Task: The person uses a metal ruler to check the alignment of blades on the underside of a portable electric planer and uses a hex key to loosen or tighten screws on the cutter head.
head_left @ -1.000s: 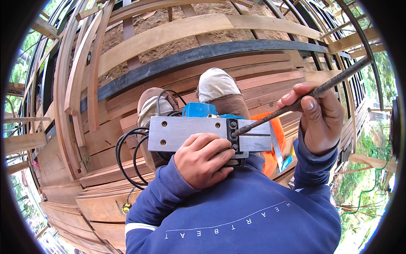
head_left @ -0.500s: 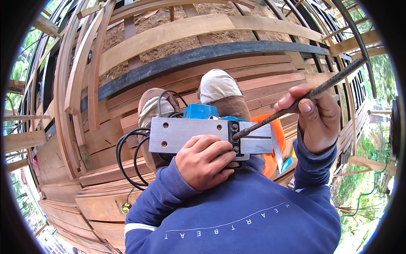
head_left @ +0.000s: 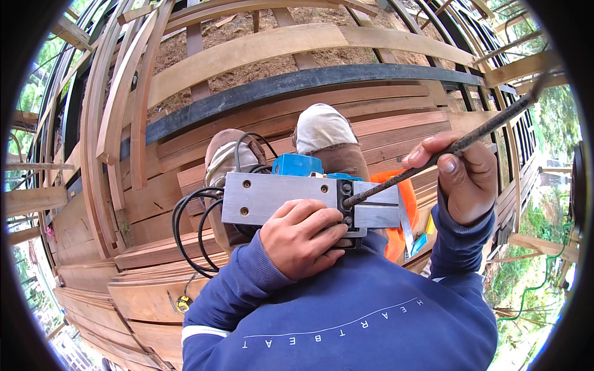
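Observation:
An electric planer with a blue body lies upside down on my lap, its silver sole facing up. My left hand rests over its near edge, fingers curled onto the sole beside the dark cutter slot. In my right hand a long, dark metal rod is pinched between thumb and fingers. Its lower tip meets the slot between the bolts; whether it is seated on one I cannot tell. The rod's far end, up to the right, is blurred.
A black power cord loops left of the planer. Stacked boards lie at the left, with a yellow tape measure on them. Orange cloth and a metal blade-like strip are at the right. Long timbers cross ahead.
The rod has turned in my right hand: its bent far end, seen as a wide hook before, is now blurred and foreshortened. Planer and left hand sit slightly further right in the picture.

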A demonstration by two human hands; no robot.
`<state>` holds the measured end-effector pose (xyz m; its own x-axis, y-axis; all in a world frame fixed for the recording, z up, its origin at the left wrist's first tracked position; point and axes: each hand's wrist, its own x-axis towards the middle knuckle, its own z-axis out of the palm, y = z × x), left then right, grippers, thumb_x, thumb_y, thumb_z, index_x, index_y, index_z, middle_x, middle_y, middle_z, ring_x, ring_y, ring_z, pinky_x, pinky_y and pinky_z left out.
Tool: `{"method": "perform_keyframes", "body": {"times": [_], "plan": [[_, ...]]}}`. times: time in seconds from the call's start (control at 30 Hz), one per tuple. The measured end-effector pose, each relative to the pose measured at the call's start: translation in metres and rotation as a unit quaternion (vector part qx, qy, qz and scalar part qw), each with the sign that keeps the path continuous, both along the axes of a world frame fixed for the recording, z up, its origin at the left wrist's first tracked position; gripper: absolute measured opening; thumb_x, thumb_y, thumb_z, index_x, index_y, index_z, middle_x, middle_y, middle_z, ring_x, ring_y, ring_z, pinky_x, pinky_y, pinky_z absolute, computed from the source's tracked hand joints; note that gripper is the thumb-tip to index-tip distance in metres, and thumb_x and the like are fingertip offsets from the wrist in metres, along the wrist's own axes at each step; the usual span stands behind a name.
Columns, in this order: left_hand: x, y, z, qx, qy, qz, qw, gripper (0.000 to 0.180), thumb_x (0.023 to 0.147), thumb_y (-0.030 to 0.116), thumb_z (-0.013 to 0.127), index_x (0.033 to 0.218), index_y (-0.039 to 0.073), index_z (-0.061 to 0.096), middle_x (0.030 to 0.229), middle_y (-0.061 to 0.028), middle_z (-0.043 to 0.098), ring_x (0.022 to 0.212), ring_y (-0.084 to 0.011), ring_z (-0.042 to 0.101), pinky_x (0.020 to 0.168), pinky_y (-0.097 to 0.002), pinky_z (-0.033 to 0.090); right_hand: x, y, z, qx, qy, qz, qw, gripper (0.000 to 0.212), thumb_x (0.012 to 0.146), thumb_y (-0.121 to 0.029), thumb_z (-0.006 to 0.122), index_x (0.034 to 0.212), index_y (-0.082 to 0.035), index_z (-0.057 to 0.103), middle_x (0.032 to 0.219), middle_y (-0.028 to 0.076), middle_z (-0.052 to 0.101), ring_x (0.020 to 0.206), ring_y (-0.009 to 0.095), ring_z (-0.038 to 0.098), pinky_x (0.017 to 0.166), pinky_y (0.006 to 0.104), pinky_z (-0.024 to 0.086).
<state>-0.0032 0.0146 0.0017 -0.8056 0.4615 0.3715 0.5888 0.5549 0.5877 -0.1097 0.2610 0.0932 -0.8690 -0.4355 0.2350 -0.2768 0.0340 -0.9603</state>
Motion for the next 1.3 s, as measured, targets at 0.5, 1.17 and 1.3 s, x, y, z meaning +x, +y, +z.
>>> {"method": "perform_keyframes", "body": {"times": [0.5, 1.17, 1.3], "plan": [[0.000, 0.001, 0.006, -0.012, -0.003, 0.001, 1.000, 0.043, 0.073, 0.029, 0.083, 0.114, 0.016, 0.076, 0.116, -0.0013, 0.068, 0.105, -0.0236, 0.065, 0.090, -0.0390, 0.052, -0.005, -0.003, -0.009, -0.083, 0.081, -0.062, 0.991, 0.021, 0.103, -0.012, 0.064, 0.113, 0.007, 0.066, 0.091, 0.015, 0.071, 0.084, 0.023, 0.072, 0.079, 0.0343, 0.059], [-0.001, 0.007, 0.008, -0.078, -0.022, -0.022, 0.996, 0.045, 0.065, 0.024, 0.086, 0.105, 0.009, 0.076, 0.114, -0.0087, 0.068, 0.100, -0.0319, 0.065, 0.088, -0.0442, 0.052, 0.166, 0.384, -0.340, 0.513, -0.192, -0.634, 0.545, 0.020, 0.086, -0.023, 0.073, 0.099, -0.008, 0.072, 0.095, 0.018, 0.075, 0.091, 0.037, 0.072, 0.083, 0.0466, 0.055], [-0.003, 0.007, 0.012, -0.086, -0.032, -0.017, 0.996, 0.046, 0.063, 0.022, 0.086, 0.107, 0.011, 0.076, 0.115, -0.0088, 0.068, 0.100, -0.0320, 0.064, 0.088, -0.0440, 0.052, 0.207, 0.407, -0.358, 0.542, -0.235, -0.629, 0.505, 0.021, 0.085, -0.022, 0.071, 0.099, -0.007, 0.072, 0.102, 0.018, 0.075, 0.099, 0.038, 0.070, 0.088, 0.0477, 0.054]]}}
